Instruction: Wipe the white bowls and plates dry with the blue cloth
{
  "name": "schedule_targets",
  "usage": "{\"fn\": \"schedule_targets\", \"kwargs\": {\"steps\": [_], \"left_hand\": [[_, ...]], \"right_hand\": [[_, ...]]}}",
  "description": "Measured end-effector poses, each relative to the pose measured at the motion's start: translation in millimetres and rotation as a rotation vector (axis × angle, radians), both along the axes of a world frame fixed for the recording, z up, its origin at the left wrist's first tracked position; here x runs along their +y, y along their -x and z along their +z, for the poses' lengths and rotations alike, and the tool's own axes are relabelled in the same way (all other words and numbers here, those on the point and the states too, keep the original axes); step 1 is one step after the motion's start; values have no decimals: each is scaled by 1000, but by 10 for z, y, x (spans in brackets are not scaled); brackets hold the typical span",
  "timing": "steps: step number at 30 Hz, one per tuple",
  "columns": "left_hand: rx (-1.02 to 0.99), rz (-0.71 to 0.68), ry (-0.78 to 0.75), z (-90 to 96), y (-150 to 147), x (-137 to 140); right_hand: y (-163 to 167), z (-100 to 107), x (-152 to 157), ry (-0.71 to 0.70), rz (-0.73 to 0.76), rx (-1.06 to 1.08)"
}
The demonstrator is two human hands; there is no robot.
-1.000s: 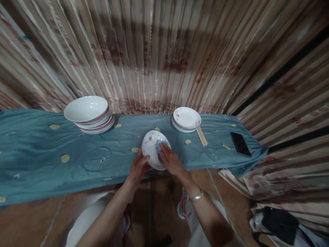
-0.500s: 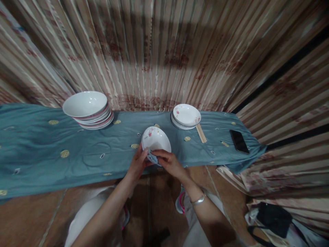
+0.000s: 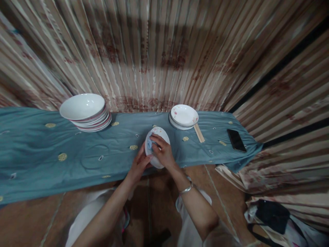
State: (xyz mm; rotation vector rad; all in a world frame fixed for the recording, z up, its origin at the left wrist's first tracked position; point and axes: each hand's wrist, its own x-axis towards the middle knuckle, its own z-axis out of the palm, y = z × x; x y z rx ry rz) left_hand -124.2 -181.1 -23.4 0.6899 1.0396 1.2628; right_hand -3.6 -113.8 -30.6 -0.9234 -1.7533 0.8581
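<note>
A white plate point(image 3: 158, 163) with small red flowers is tilted up above the front part of the cloth-covered table. My left hand point(image 3: 140, 161) grips its lower left rim, thumb on the face and fingers behind. In my right hand point(image 3: 163, 151) is a light blue cloth point(image 3: 149, 143), pressed against the inside of the plate near its upper left. My fingers cover part of the cloth. Behind and to the right stands a stack of similar flowered plates point(image 3: 184, 115), with wooden chopsticks point(image 3: 199, 133) lying beside it.
A tall stack of white bowls point(image 3: 84, 106) with red bands stands at the left. A black phone point(image 3: 236, 140) lies near the right end of the blue tablecloth point(image 3: 77, 147). Pleated curtains point(image 3: 144, 51) hang close behind; a black bag point(image 3: 272, 214) sits at lower right.
My right hand has moved the cloth from the plate's near rim up to its upper left inside. The plate has turned and tilted more steeply in my left hand.
</note>
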Motion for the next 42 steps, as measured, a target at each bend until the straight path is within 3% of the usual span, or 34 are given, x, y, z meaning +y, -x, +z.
{"fn": "schedule_targets", "kwargs": {"steps": [6, 15, 20, 25, 29, 33, 35, 38, 42], "left_hand": [[3, -33, 10, 9, 21, -12], [-28, -32, -13, 22, 22, 1], [-36, -23, -12, -4, 34, 34], [-46, -10, 12, -45, 54, 72], [-54, -15, -4, -48, 63, 88], [-68, -30, -1, -36, 70, 99], [-84, -33, 7, -22, 65, 97], [-96, -33, 17, -1, 45, 88], [-69, -12, 24, -1, 21, 76]], "right_hand": [[-92, -87, 250, -144, -159, -162], [-331, -287, 231, -158, -222, -415], [-428, -297, 76, -79, -202, -570], [-427, -149, -172, 68, -162, -677], [-386, -36, -316, 196, -96, -548], [-339, -85, -280, 378, 51, -115], [-313, -118, -222, 402, 44, 77], [-264, -83, -163, 322, -69, 172], [-165, 91, -161, -35, -119, -13]]}}
